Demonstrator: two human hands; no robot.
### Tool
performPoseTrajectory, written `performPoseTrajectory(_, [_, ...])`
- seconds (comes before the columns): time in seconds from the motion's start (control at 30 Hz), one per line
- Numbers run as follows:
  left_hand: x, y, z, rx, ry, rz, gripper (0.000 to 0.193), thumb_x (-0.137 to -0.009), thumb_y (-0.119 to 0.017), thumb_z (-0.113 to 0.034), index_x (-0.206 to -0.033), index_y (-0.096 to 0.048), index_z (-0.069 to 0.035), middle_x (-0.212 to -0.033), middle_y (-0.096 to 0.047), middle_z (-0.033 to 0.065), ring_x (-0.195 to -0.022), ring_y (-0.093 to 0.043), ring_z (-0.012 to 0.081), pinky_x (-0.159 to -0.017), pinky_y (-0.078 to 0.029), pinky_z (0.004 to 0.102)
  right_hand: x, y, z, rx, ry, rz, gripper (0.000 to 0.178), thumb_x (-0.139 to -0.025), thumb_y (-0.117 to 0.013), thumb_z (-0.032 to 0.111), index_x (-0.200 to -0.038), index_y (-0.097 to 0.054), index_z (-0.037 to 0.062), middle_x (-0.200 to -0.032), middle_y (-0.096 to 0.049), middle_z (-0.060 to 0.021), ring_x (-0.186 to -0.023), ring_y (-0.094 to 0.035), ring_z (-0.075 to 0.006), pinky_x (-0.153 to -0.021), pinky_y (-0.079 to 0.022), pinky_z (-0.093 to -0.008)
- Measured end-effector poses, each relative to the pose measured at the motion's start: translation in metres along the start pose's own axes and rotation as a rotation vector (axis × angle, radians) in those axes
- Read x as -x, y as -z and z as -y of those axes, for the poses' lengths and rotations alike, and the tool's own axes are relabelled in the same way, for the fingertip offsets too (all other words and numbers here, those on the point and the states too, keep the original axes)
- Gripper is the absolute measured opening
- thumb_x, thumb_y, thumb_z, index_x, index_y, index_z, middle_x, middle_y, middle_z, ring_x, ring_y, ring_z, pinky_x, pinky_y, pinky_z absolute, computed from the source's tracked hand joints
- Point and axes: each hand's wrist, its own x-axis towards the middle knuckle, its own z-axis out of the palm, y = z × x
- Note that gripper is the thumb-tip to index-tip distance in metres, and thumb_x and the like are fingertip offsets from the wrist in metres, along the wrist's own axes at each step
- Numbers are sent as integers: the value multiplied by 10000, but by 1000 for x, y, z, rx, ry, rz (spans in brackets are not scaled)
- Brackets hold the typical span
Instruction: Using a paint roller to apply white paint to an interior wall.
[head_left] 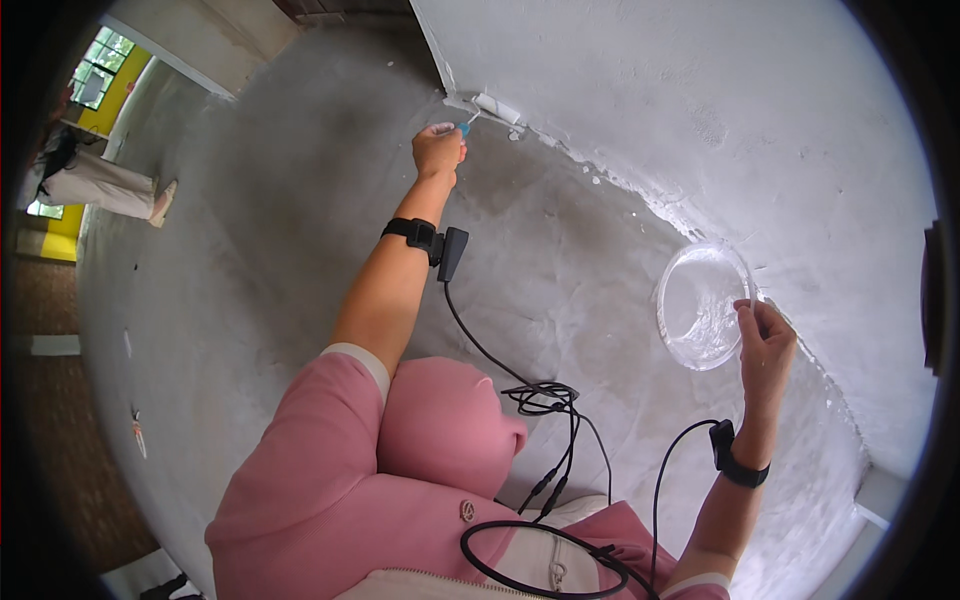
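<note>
My left hand (438, 150) reaches far forward, its fingers closed round the blue handle of a small paint roller (497, 108). The roller's white sleeve lies along the foot of the wall, where wall and floor meet. In my right hand (768, 335), thumb and fingers pinch the rim of a round, see-through plastic lid (703, 262). White paint is smeared over the lid's inside, thickest toward its lower part. It is beside the wall's bottom edge; whether it touches the floor I cannot tell.
A pale wall (720, 110) runs along the right, with white paint splashes at its foot. Black cables (545, 398) lead from both wrist straps and bunch near my knee. Another person's leg (105, 185) stands at the far left. A small tool-like object (139, 435) lies on the grey floor (290, 180).
</note>
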Motion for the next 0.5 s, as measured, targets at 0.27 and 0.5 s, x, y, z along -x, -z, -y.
performPoseTrajectory(0.27, [-19, 6, 27, 31, 2, -15, 237, -822, -613, 2, -1046, -587, 74, -723, -613, 108, -519, -547, 113, -439, -442, 234, 4, -7, 6, -21, -57, 9, 188, -870, -607, 106, -934, -692, -49, -651, -518, 41, -593, -369, -29, -527, -266, -214])
performPoseTrajectory(0.5, [8, 20, -19, 90, -32, -16, 296, -838, -614, -2, -1117, -559, 80, -754, -635, 128, -517, -533, 93, -442, -423, 205, 3, -16, 13, -34, -40, 22, 172, -867, -611, 93, -930, -696, -42, -659, -523, 46, -594, -376, -26, -534, -277, -203])
